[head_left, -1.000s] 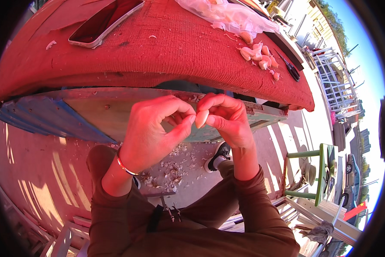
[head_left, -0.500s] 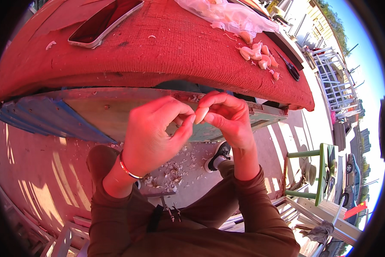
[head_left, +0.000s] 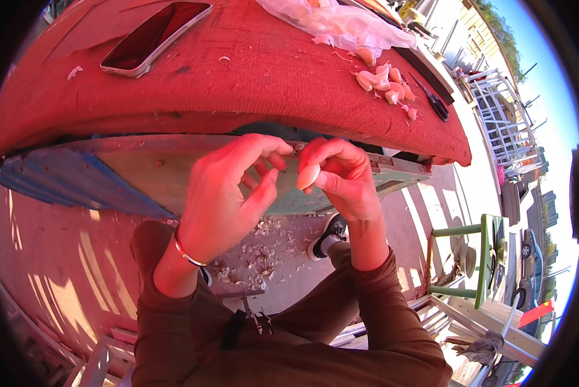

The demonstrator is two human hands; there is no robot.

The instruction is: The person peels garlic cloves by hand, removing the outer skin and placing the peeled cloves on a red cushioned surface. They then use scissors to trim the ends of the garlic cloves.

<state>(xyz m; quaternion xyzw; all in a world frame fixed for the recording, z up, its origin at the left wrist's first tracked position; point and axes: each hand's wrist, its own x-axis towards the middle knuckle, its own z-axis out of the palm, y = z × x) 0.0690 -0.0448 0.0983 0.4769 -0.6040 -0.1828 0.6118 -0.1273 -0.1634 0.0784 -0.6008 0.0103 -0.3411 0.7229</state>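
Observation:
Between the thumb and fingers of my right hand (head_left: 341,177) is a pale, smooth garlic clove (head_left: 307,177). My left hand (head_left: 228,187) is just to its left, thumb and fingertips apart, with nothing visible between them. Both hands are in front of the near edge of the red cloth-covered table (head_left: 193,90). On its right part lies a small pile of garlic cloves (head_left: 383,79), beside a thin white plastic bag (head_left: 341,26) with more garlic in it. Dark-handled scissors (head_left: 436,106) lie right of the pile.
A phone (head_left: 154,39) lies at the table's left. Garlic skins (head_left: 254,261) are scattered on the ground between my feet. To the right stands a green-framed stool (head_left: 481,261), with white metal racks (head_left: 502,122) farther off. A wooden board (head_left: 167,171) runs under the table edge.
My left hand has drawn off the clove to the left, and its fingers have parted. The clove stays in my right hand, with more of its pale surface showing.

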